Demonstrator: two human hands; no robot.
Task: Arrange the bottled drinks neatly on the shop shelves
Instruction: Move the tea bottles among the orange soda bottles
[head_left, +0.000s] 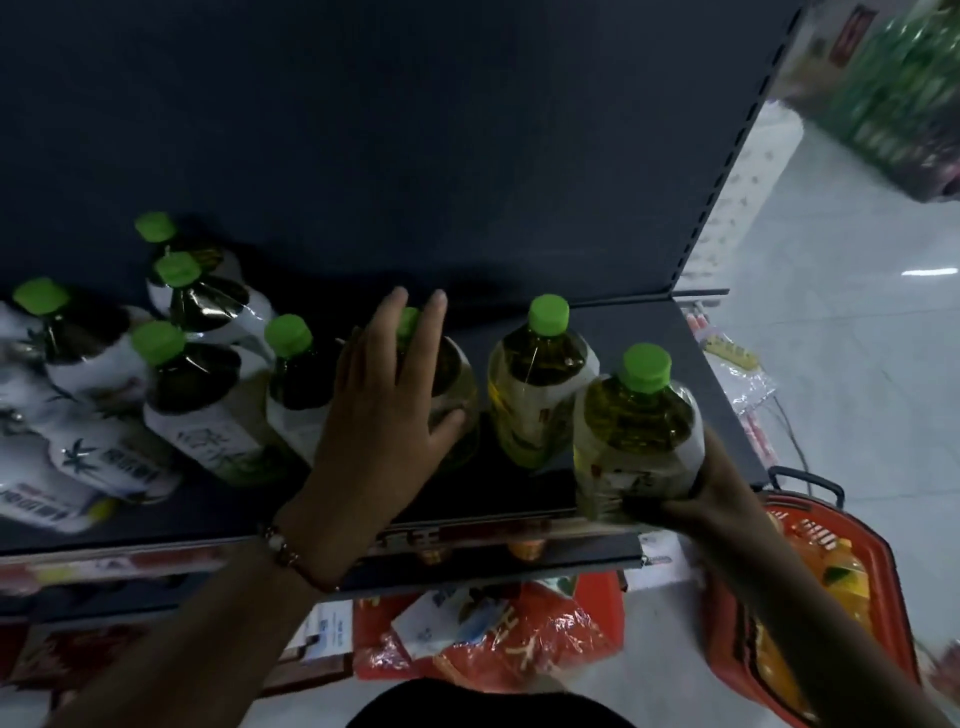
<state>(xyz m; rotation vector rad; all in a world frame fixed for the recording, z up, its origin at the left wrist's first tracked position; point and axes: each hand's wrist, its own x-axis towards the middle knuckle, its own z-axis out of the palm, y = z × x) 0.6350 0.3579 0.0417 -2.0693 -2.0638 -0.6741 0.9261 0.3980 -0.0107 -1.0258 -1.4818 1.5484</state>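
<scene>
Dark blue shelf (519, 280) with a dark back wall fills most of the view, and a pale shop floor (831, 364) shows on the right side.

Many bottles with green caps already stand on the shelf. On the left is a crowded bunch of bottles with white labels (202, 410), touching one another. One at the far left (62, 467) looks tipped over, but it is blurry, so I cannot be sure. That bunch does not look tidy yet.

More to the right, one yellow bottle (540, 395) stands upright by itself, near the back.

The left hand (384, 410) rests on another yellow bottle (457, 384) in the middle of the shelf. Its fingers (436, 312) are straight and spread over the cap and the top of the bottle, with the thumb against the side.

The right hand (711, 493) holds one more bottle (639, 441) low down at the front edge of the shelf, on the right. Its fingers are curled round the bottom of the bottle. This bottle seems to be just arriving on the shelf, not in line yet.

A red basket (810, 597) sits on the floor below, and it has more drinks inside.

So I think the job is about half done. The front bottle needs a spot in the row, the basket needs emptying, and the left bunch needs straightening.
</scene>
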